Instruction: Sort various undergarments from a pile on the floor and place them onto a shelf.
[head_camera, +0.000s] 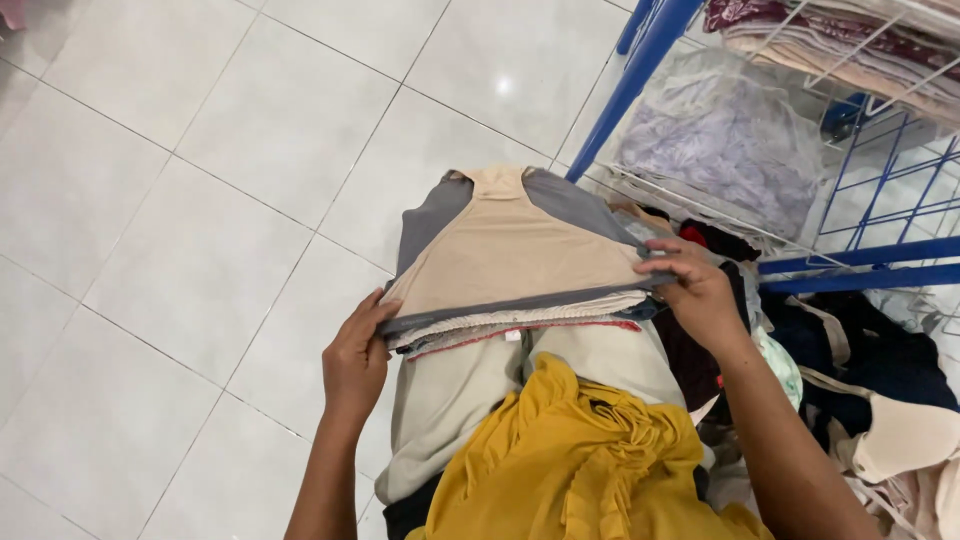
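Both hands are gripping a stack of folded garments, the left hand (355, 362) pinching its near-left edge and the right hand (697, 292) clamping the right edge, holding the stack (515, 265) above the white tiled floor (180, 200). Its beige-and-grey top piece is lying flat and squared, while a yellow garment (575, 455) and a loose heap of clothes (860, 390) by the blue wire rack (850, 255) are waiting unfolded.

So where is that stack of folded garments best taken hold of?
At its two ends, near the front folded edge, one hand from each side. The stack of folded garments is wide, flat and limp, so it would sag from one point. The left hand and right hand already pinch there.
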